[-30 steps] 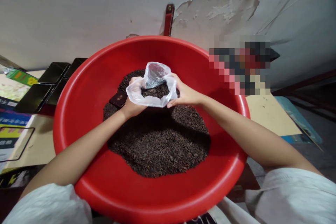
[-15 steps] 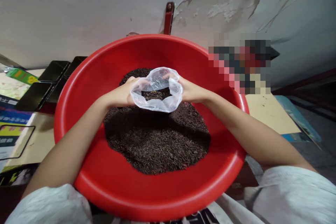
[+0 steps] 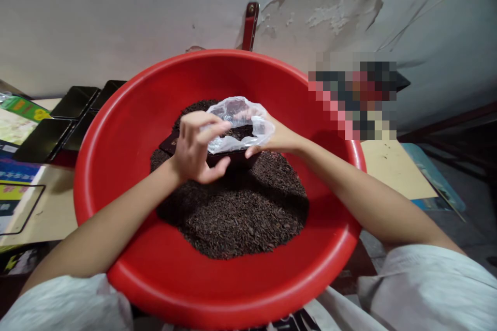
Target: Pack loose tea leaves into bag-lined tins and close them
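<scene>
A dark box (image 3: 233, 160), lined with a clear plastic bag (image 3: 223, 144) whose mouth stands open, is over the loose dark tea leaves (image 3: 240, 222) in a big red basin (image 3: 217, 289). More dark leaves show inside the bag. My right hand (image 3: 274, 132) grips the bag's right side, its thumb at the box's front edge and its other fingers seen through the plastic. My left hand (image 3: 196, 147) is at the bag's left edge, fingers and thumb spread apart with nothing between them.
Several black boxes (image 3: 44, 139) stand on the table (image 3: 62, 191) left of the basin, near a green packet (image 3: 25, 108). Behind is a wall (image 3: 116, 10) with peeling plaster. A blurred-out patch (image 3: 349, 93) lies by the basin's right rim.
My left hand has let go of the bag's left edge and opened, moving slightly nearer me. The dark box under the bag now shows. My right hand stays at the bag.
</scene>
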Demonstrator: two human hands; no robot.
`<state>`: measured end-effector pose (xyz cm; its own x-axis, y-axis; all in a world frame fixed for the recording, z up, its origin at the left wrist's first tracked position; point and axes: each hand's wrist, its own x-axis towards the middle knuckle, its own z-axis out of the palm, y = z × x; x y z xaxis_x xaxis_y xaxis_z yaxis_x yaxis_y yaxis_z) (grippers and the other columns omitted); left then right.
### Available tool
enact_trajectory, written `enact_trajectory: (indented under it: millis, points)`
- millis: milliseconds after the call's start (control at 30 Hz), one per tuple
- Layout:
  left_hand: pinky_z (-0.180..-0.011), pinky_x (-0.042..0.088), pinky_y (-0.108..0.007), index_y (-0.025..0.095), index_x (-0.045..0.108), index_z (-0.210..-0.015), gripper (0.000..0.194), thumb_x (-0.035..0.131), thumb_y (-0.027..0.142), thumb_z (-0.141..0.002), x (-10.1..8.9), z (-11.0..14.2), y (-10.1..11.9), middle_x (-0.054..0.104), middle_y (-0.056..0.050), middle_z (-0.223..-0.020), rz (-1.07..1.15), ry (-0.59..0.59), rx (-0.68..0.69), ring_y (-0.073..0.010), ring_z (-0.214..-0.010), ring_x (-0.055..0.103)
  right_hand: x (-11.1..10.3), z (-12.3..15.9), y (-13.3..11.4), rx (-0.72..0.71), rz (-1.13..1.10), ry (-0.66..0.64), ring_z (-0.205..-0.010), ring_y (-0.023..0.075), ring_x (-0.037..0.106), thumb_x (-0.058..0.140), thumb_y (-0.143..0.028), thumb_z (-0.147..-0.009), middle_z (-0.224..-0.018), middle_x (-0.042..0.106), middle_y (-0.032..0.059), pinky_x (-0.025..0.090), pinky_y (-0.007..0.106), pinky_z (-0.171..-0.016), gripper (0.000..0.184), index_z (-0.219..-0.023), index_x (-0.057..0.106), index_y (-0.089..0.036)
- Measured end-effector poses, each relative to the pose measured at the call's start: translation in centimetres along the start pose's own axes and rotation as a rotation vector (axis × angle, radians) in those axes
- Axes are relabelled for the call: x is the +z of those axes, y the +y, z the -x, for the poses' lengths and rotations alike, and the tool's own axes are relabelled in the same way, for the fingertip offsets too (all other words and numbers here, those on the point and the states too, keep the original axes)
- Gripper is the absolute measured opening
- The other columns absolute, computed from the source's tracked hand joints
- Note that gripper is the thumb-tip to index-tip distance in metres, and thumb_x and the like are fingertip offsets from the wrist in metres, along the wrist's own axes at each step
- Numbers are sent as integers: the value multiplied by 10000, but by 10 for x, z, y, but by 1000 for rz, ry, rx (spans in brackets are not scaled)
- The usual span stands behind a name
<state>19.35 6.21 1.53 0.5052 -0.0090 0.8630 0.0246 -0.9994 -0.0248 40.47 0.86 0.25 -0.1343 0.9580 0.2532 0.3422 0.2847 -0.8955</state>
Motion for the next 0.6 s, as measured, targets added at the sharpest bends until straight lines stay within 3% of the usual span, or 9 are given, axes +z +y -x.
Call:
enact_trajectory:
  millis: [33,67,167,233,267,367,500,600]
  points:
    - [-879,444,-374,224,452,-1258,522,549,396,-775,-6,-8,8,571,-71,-1038,45,-74,54,-235,-962,544,-4,0,0,-4,-36,-39,-1210,294,492,810,-670,-338,-1262,530,120,416,446,-1031,919,-1083,534,-207]
    - [-870,450,-365,224,497,-1218,435,511,376,-811,-13,-17,15,596,-60,-1008,85,-169,21,-226,-942,564,-8,-1,0,0,-98,-82,-1205,292,493,799,-686,-350,-1249,538,116,415,449,-1026,905,-1072,537,-208]
    - [-748,471,-316,176,572,-1147,338,428,329,-882,-31,-41,31,653,-48,-911,140,-465,-405,-189,-806,607,-16,0,-2,48,-257,-147,-1123,267,536,613,-851,-465,-1165,591,89,445,448,-965,825,-989,564,-215]
    - [-631,446,-276,166,634,-1032,320,411,352,-897,-39,-51,35,664,-26,-800,178,-684,-653,-161,-674,594,-16,0,-7,79,-262,-96,-1035,233,562,476,-899,-554,-1065,624,69,459,421,-917,776,-901,587,-213]
    - [-583,422,-262,172,659,-930,314,409,359,-898,-41,-55,36,656,-12,-732,198,-805,-713,-150,-612,575,-14,1,-11,97,-230,-55,-982,212,570,483,-875,-593,-1006,632,58,462,397,-892,726,-862,593,-209]
    - [-535,386,-257,169,621,-661,326,416,283,-887,-39,-57,39,611,-9,-604,133,-1064,-698,-140,-524,522,-7,4,-23,166,-125,33,-828,151,564,639,-664,-694,-855,625,25,459,325,-807,490,-811,606,-190]
    - [-720,479,-318,123,639,-760,240,434,175,-873,-25,-49,45,653,-97,-814,-117,-964,-460,-208,-761,604,0,8,-36,188,-140,54,-807,133,579,636,-513,-771,-838,652,22,445,301,-811,350,-824,650,-167]
    - [-817,498,-347,89,646,-875,238,419,157,-896,-18,-44,47,648,-130,-921,-111,-1028,-410,-229,-869,615,-1,10,-42,152,-222,45,-902,147,612,593,-509,-806,-864,687,26,434,312,-900,341,-790,689,-183]
